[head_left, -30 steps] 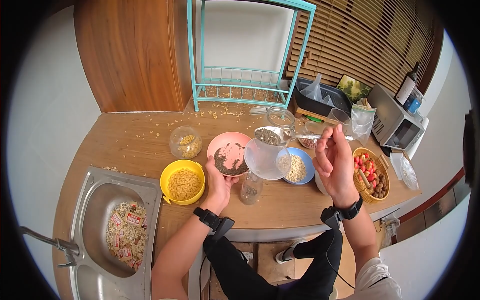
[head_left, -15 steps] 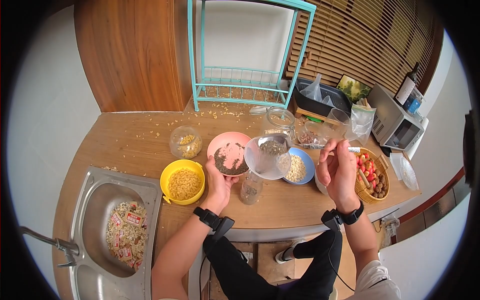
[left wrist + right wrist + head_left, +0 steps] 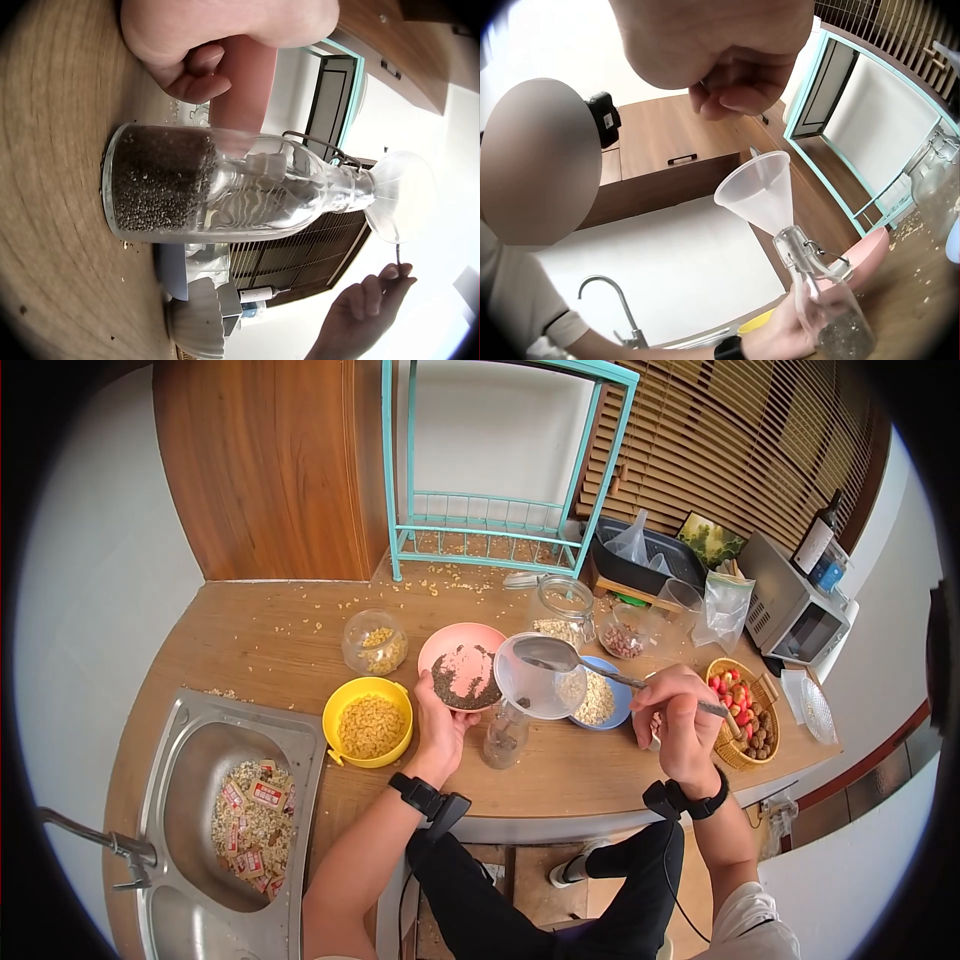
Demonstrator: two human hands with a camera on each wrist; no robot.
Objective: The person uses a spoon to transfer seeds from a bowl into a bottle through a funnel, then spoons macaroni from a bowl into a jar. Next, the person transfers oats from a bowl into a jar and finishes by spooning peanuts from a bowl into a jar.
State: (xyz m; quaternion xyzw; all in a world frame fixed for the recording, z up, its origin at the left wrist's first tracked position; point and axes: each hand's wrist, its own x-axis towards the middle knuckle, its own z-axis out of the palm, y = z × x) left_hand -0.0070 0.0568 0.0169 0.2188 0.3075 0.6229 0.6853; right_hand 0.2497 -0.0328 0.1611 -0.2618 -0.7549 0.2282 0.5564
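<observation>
My left hand [image 3: 440, 732] grips the rim of a pink bowl [image 3: 452, 636] with dark seeds spread inside it. Close beside it, a swing-top glass bottle [image 3: 259, 187] stands on the counter, filled to about half with dark seeds. A clear plastic funnel [image 3: 532, 692] sits in the bottle's neck. In my right hand [image 3: 685, 725] is the handle of a metal spoon [image 3: 618, 677]. The spoon's head is tilted over the funnel's mouth, with few or no seeds showing on it.
A yellow bowl of macaroni [image 3: 368, 726] and a round glass jar [image 3: 374, 642] are at left. Behind the funnel are a blue bowl of oats [image 3: 615, 705] and a clip-top jar [image 3: 563, 600]. A wicker basket [image 3: 742, 754] stands right; the sink [image 3: 310, 760] is left.
The spoon, heaped with seeds over the funnel a second ago, has been tipped and its seeds have gone into the funnel. My right hand has turned over; the left still holds the bowl.
</observation>
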